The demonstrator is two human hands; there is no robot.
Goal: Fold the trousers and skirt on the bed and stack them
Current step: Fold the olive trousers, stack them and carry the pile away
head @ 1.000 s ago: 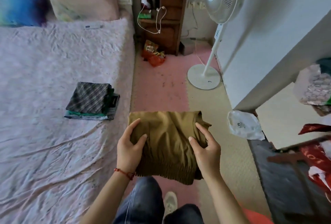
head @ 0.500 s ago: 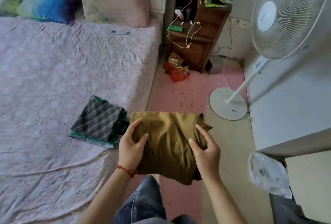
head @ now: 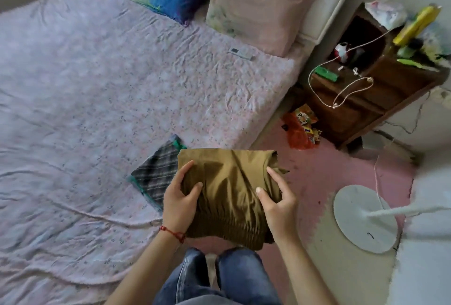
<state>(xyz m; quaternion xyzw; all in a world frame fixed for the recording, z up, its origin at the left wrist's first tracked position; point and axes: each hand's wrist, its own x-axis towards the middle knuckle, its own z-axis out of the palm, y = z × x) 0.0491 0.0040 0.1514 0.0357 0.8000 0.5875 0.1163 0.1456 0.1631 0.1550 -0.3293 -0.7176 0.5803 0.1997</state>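
Note:
A folded olive-brown garment (head: 229, 190) is held in the air in front of me, over the bed's edge and the floor. My left hand (head: 179, 201) grips its left side and my right hand (head: 278, 201) grips its right side. Just behind and left of it, a small stack of folded clothes (head: 156, 175) lies on the bed (head: 97, 109), topped by a grey checked piece with green fabric under it. The held garment hides the stack's right part.
Two pillows (head: 261, 9) and a remote (head: 240, 53) lie at the head of the bed. A wooden nightstand (head: 371, 90) with cables stands to the right, snack bags (head: 301, 131) on the pink floor mat, and a fan base (head: 363, 219) at right.
The view has swung left and toward the bed. The held garment now overlaps the right part of the stack, where before it hung clear of it. Both hands keep their grip.

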